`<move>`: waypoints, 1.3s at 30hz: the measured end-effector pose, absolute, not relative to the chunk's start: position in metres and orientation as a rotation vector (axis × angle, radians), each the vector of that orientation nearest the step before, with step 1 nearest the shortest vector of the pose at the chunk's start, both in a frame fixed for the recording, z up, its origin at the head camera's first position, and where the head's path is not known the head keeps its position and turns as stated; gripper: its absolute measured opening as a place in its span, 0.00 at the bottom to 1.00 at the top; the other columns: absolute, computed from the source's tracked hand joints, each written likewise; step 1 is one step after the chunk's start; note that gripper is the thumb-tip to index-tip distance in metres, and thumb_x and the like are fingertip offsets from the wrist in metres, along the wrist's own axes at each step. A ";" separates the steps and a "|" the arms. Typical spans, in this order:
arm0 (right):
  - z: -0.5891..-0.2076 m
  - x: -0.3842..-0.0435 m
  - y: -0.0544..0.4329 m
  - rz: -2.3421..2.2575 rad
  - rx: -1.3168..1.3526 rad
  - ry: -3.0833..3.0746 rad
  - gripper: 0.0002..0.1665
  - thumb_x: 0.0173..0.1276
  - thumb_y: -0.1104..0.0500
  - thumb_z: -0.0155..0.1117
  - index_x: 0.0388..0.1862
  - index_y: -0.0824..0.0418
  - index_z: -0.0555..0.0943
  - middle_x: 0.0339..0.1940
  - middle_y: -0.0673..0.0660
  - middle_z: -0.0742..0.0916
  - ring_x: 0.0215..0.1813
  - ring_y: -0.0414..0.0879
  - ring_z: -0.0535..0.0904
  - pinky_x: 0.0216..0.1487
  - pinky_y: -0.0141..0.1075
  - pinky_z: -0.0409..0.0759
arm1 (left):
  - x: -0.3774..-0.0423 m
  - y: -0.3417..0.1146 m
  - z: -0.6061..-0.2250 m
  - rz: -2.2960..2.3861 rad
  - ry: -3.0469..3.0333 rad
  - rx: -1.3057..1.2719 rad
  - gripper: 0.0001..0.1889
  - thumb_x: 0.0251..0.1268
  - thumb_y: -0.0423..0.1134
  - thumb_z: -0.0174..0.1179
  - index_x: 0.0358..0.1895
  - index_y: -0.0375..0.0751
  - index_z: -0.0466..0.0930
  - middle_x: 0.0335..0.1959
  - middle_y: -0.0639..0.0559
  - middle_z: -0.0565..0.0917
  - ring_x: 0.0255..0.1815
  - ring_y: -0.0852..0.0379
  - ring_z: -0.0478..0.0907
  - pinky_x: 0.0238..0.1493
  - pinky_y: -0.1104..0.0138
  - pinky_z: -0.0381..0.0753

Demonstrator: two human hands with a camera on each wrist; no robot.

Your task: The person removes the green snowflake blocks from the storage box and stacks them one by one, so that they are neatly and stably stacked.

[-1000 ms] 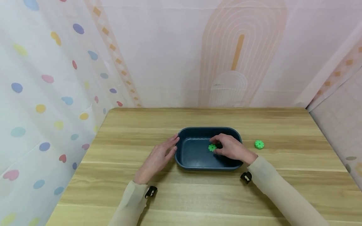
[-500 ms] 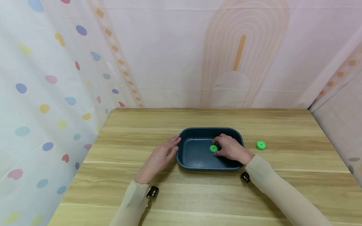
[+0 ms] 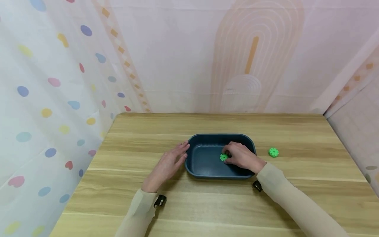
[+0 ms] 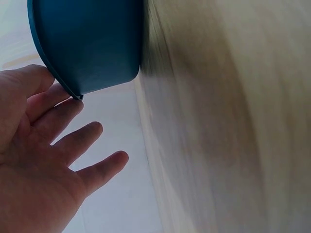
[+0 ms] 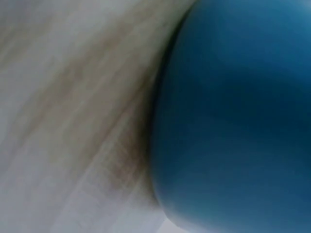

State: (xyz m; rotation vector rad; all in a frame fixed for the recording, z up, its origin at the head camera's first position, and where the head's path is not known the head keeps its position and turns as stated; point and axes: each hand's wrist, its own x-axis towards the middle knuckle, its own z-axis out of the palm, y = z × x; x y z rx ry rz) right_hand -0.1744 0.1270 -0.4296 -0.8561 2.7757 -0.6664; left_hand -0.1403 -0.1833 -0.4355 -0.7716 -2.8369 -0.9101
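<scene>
A dark blue oblong tub (image 3: 204,164) stands on the wooden table. My right hand (image 3: 240,156) reaches over its right wall, thumb and fingertips pinching a small green notched disc (image 3: 223,157) low over the tub's floor. Part of that disc is hidden behind the fingers. At the tub's left end, my left hand (image 3: 167,166) has its fingertips right at the rim. In the left wrist view its outer fingers spread straight below the tub wall (image 4: 92,43). The right wrist view holds only the tub's outer wall (image 5: 233,121), and the hand is out of that frame.
A second green notched disc (image 3: 273,152), thick like a small stack, lies on the table (image 3: 296,197) to the right of the tub. A patterned curtain (image 3: 177,59) hangs behind the table's far edge.
The right hand's thumb and fingers have drawn in on the disc in the tub, which has turned slightly and shows less. The left hand stays at the rim.
</scene>
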 end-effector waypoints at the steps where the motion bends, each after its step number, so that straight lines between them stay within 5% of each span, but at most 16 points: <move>1: -0.429 -0.174 0.127 -0.659 -0.857 2.775 0.17 0.66 0.60 0.77 0.51 0.66 0.87 0.43 0.55 0.85 0.40 0.44 0.77 0.43 0.39 0.80 | -0.140 -0.183 -0.435 -0.912 -2.838 -0.771 0.23 0.82 0.37 0.54 0.73 0.33 0.72 0.77 0.42 0.69 0.76 0.39 0.66 0.73 0.43 0.67; 27: -0.419 -0.159 0.143 -0.875 -0.802 2.853 0.16 0.65 0.61 0.76 0.51 0.61 0.86 0.46 0.52 0.85 0.46 0.47 0.81 0.49 0.45 0.82 | -0.136 -0.182 -0.434 -0.888 -2.888 -0.708 0.23 0.83 0.39 0.53 0.74 0.36 0.73 0.78 0.45 0.68 0.78 0.40 0.63 0.69 0.33 0.65; 39: -0.412 -0.148 0.155 -0.962 -0.745 2.852 0.17 0.67 0.59 0.75 0.54 0.61 0.85 0.49 0.53 0.83 0.50 0.49 0.80 0.52 0.47 0.82 | -0.138 -0.182 -0.434 -0.871 -2.884 -0.737 0.23 0.83 0.39 0.53 0.74 0.35 0.72 0.77 0.43 0.68 0.78 0.39 0.64 0.72 0.38 0.66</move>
